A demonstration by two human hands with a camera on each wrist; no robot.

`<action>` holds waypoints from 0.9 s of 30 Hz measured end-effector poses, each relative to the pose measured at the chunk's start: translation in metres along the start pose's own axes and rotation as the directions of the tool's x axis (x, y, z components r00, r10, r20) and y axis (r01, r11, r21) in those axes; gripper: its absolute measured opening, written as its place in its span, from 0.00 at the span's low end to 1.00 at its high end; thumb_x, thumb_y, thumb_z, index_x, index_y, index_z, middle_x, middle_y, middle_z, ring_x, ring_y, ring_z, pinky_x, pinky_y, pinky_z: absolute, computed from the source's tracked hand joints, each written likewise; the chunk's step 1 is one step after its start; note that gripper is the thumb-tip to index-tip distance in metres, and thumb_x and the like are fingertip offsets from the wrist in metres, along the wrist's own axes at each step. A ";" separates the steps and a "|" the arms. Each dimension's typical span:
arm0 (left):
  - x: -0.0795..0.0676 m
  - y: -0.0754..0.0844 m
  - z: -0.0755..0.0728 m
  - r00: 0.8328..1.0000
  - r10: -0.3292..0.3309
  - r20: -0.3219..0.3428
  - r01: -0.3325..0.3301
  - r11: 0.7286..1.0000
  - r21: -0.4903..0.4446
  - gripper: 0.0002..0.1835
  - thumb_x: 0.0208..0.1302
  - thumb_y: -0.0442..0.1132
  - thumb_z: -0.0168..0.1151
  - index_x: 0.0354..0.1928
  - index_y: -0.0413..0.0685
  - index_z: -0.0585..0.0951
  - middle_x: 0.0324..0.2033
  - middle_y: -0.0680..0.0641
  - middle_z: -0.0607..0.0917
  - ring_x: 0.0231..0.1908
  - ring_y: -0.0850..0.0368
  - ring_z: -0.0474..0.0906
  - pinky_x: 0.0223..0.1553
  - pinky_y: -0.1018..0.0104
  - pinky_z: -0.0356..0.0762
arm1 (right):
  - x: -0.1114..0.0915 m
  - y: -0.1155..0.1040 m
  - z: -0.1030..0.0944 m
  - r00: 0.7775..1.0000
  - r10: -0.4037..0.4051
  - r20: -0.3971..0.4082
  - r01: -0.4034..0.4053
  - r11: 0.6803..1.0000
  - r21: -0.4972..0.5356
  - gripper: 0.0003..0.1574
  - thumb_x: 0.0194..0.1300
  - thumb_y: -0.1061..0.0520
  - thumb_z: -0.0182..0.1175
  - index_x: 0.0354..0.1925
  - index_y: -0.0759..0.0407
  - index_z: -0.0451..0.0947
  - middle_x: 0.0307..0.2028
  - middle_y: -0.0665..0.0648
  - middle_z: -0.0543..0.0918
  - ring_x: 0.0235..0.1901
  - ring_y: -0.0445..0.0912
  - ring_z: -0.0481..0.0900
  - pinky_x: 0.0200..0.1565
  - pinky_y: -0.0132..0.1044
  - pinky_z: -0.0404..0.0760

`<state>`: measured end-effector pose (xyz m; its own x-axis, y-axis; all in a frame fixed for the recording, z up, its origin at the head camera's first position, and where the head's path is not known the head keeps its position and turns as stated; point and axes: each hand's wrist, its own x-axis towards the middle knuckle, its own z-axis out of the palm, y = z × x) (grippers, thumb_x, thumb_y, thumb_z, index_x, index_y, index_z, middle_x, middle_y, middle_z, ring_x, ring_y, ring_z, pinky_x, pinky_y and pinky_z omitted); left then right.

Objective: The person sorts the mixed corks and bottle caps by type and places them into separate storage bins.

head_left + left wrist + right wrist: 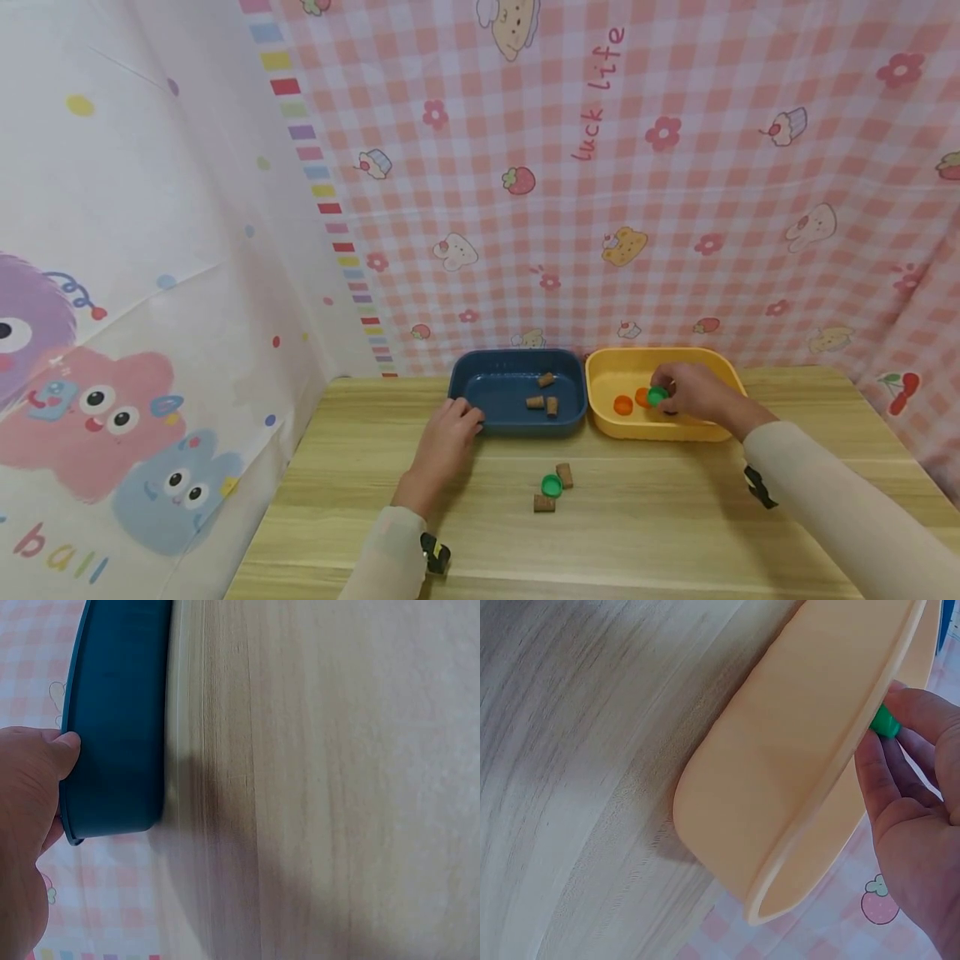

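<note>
My left hand (447, 435) grips the front left corner of a dark blue tray (517, 430). In the left wrist view the thumb (69, 742) lies over the tray's rim. Several corks (535, 402) lie inside on the right. Over a yellow tray (637, 428), my right hand (693, 392) pinches a green bottle cap (656, 395) between thumb and fingers. Beneath it on the tray floor are orange caps (622, 405); the hand partly hides a dark item beside them. The right wrist view shows the green cap just past the tray's rim.
On the wooden table (660, 517) in front of the trays, another green cap (552, 486) lies between two corks (543, 503). The trays stand side by side near the back edge. A pink checked cloth (570, 208) hangs behind them, with a white printed one (187, 317) at left.
</note>
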<state>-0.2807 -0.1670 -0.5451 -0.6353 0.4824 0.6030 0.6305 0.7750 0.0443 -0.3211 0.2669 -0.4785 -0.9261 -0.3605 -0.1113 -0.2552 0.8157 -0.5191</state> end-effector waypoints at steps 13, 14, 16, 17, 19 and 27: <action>-0.001 -0.001 0.002 1.000 0.004 0.004 -0.004 1.000 -0.002 0.02 0.70 0.36 0.68 0.38 0.46 0.86 0.33 0.48 0.80 0.34 0.52 0.73 0.38 0.60 0.75 | 0.001 -0.003 0.006 0.999 -0.034 0.023 0.034 0.999 0.004 0.15 0.61 0.62 0.73 0.46 0.65 0.82 0.40 0.58 0.85 0.39 0.49 0.79 0.48 0.48 0.84; -0.001 -0.001 0.002 1.000 0.000 0.009 0.000 1.000 -0.004 0.03 0.70 0.37 0.67 0.38 0.46 0.86 0.34 0.48 0.80 0.34 0.51 0.73 0.38 0.60 0.75 | 0.002 -0.003 0.006 0.999 -0.037 0.022 0.037 0.999 -0.002 0.15 0.62 0.62 0.73 0.46 0.65 0.82 0.40 0.58 0.85 0.39 0.48 0.79 0.48 0.48 0.84; -0.001 -0.001 0.002 1.000 -0.006 0.016 0.006 1.000 -0.010 0.03 0.71 0.37 0.66 0.39 0.46 0.86 0.34 0.48 0.80 0.34 0.51 0.73 0.39 0.60 0.75 | 0.002 -0.002 0.007 0.999 -0.033 0.024 0.034 0.999 -0.012 0.16 0.62 0.62 0.73 0.47 0.65 0.82 0.40 0.58 0.86 0.39 0.49 0.79 0.49 0.49 0.84; -0.001 -0.001 0.002 1.000 -0.007 0.019 0.007 1.000 -0.011 0.03 0.71 0.37 0.66 0.40 0.46 0.87 0.34 0.48 0.80 0.34 0.51 0.73 0.39 0.60 0.75 | 0.002 -0.002 0.007 0.999 -0.026 0.028 0.027 1.000 -0.015 0.17 0.62 0.61 0.73 0.47 0.66 0.82 0.41 0.59 0.86 0.40 0.49 0.80 0.50 0.50 0.84; -0.001 -0.001 0.001 1.000 -0.011 0.021 0.011 1.000 -0.017 0.03 0.71 0.37 0.66 0.40 0.46 0.87 0.34 0.48 0.80 0.34 0.51 0.74 0.39 0.60 0.75 | 0.002 -0.001 0.007 0.999 -0.008 0.040 0.008 1.000 -0.016 0.19 0.62 0.62 0.73 0.50 0.68 0.81 0.43 0.61 0.85 0.41 0.50 0.80 0.51 0.51 0.84; -0.001 -0.001 0.001 1.000 0.006 -0.014 -0.006 1.000 -0.006 0.02 0.67 0.35 0.70 0.38 0.46 0.86 0.33 0.48 0.80 0.33 0.51 0.73 0.38 0.60 0.75 | 0.001 0.003 0.008 0.999 0.029 0.039 -0.029 1.000 -0.002 0.21 0.65 0.62 0.70 0.53 0.69 0.79 0.47 0.64 0.84 0.45 0.54 0.80 0.54 0.54 0.83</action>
<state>-0.2812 -0.1678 -0.5470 -0.6252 0.4811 0.6145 0.6367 0.7698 0.0451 -0.3204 0.2657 -0.4868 -0.9215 -0.3540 -0.1598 -0.2286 0.8270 -0.5137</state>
